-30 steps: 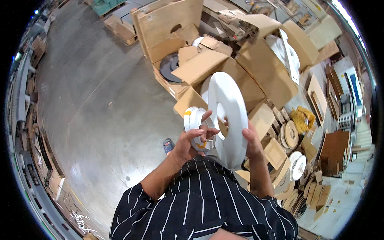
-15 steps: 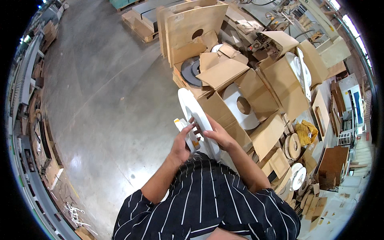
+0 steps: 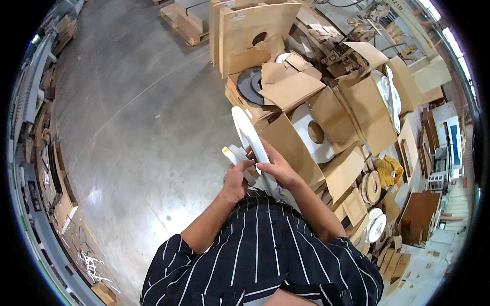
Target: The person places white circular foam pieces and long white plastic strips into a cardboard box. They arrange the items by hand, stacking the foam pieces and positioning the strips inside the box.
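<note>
Held on edge in front of my body is a large white ring-shaped coil (image 3: pixel 247 131), thin and standing nearly upright. My right hand (image 3: pixel 278 166) is closed round its right side, thumb along the near face. A smaller white coil (image 3: pixel 234 155) with an orange-yellow patch on its rim sits just left of it, and my left hand (image 3: pixel 237 180) grips that one, thumb towards the large coil. The two coils are close together; the fingers between them are partly hidden, so I cannot tell whether the coils touch.
An open carton (image 3: pixel 337 117) with a white coil (image 3: pixel 311 135) inside stands ahead to the right. Another open carton (image 3: pixel 367 107) is beyond it. A dark grey coil (image 3: pixel 248 85) lies near upright wooden panels (image 3: pixel 258 38). Concrete floor (image 3: pixel 138 117) spreads left.
The large coil has tilted a little, and my left hand has shifted slightly round the smaller coil. Both coils stay held. The cartons appear slightly further right as the view shifts.
</note>
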Demonstrator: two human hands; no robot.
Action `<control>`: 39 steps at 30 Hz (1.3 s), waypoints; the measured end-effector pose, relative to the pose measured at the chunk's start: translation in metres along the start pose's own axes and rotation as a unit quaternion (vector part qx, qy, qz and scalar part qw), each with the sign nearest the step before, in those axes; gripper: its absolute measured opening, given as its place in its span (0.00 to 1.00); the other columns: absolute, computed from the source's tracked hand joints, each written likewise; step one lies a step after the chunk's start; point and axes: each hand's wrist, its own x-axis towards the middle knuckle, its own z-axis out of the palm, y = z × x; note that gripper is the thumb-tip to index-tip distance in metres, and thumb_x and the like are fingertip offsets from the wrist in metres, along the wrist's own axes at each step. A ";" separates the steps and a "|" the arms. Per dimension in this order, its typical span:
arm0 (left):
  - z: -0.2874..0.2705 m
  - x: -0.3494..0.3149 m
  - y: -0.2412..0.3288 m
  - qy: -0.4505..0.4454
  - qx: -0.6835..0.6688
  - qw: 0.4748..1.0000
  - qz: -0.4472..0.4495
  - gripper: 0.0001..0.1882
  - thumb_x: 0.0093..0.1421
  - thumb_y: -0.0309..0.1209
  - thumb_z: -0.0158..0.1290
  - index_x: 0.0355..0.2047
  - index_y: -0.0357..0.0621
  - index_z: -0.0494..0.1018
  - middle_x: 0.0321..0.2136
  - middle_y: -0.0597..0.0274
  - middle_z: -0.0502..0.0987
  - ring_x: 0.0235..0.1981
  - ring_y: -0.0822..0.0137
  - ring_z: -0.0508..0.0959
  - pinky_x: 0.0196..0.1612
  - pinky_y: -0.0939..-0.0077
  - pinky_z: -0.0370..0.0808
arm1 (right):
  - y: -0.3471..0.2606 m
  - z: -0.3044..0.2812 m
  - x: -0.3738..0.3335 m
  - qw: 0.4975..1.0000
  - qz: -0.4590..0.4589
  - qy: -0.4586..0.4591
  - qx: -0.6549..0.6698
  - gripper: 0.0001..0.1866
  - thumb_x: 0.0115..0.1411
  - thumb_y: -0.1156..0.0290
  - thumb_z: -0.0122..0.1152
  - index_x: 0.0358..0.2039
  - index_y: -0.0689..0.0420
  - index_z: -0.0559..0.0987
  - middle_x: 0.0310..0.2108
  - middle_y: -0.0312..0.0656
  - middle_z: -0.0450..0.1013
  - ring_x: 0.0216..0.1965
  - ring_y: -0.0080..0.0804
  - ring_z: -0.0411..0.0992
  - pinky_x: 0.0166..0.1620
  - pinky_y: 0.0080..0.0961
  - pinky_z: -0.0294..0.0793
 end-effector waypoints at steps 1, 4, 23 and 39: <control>-0.005 0.008 -0.002 -0.006 -0.005 1.000 -0.001 0.26 0.70 0.29 0.55 0.68 0.41 0.73 0.57 0.57 0.81 0.53 0.59 0.82 0.57 0.58 0.79 | -0.003 0.003 0.001 1.000 0.009 0.008 -0.007 0.59 0.58 0.45 0.76 0.80 0.58 0.56 0.67 0.46 0.69 0.67 0.38 0.68 0.70 0.37 0.67; -0.019 0.041 -0.011 -0.062 -0.002 0.997 -0.049 0.24 0.71 0.39 0.60 0.63 0.43 0.74 0.56 0.57 0.81 0.53 0.59 0.82 0.57 0.57 0.78 | 0.000 -0.004 0.000 0.999 -0.001 0.027 -0.042 0.60 0.58 0.46 0.77 0.81 0.59 0.54 0.71 0.47 0.66 0.70 0.39 0.66 0.72 0.38 0.65; -0.108 0.149 -0.011 0.048 0.139 0.989 0.003 0.25 0.74 0.53 0.49 0.48 0.42 0.79 0.37 0.50 0.86 0.41 0.50 0.86 0.48 0.49 0.87 | -0.100 -0.273 -0.040 0.782 -0.253 0.292 -0.489 0.26 0.60 0.68 0.71 0.59 0.59 0.81 0.60 0.57 0.76 0.66 0.57 0.71 0.70 0.49 0.69; -0.169 0.006 -0.152 0.235 0.140 0.949 -0.158 0.36 0.72 0.64 0.49 0.46 0.38 0.79 0.32 0.49 0.86 0.34 0.49 0.87 0.42 0.50 0.86 | -0.181 -0.798 -0.161 0.600 0.098 0.647 -0.461 0.40 0.59 0.42 0.73 0.59 0.65 0.82 0.54 0.60 0.82 0.57 0.56 0.81 0.60 0.51 0.79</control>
